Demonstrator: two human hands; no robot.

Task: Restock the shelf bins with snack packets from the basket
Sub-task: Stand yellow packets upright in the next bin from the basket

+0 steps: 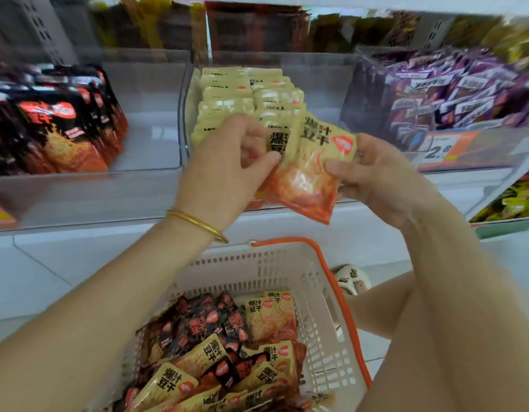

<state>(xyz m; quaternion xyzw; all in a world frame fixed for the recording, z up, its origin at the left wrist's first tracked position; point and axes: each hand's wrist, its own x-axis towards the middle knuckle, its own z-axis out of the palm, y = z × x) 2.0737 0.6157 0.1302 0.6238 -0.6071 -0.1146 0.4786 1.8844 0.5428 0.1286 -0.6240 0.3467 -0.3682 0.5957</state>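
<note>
Left hand (227,165) and right hand (376,179), fingers (257,148) curled, pinched cream packets (310,176) at opposite edges; the bin (322,78) lay beyond the fingertips. Slack pinching might spill them short.

Beige snack packets (309,176) held tilted before the middle bin (325,84), white basket (257,269) below — mixed packets (215,346) jumbled inside
</note>
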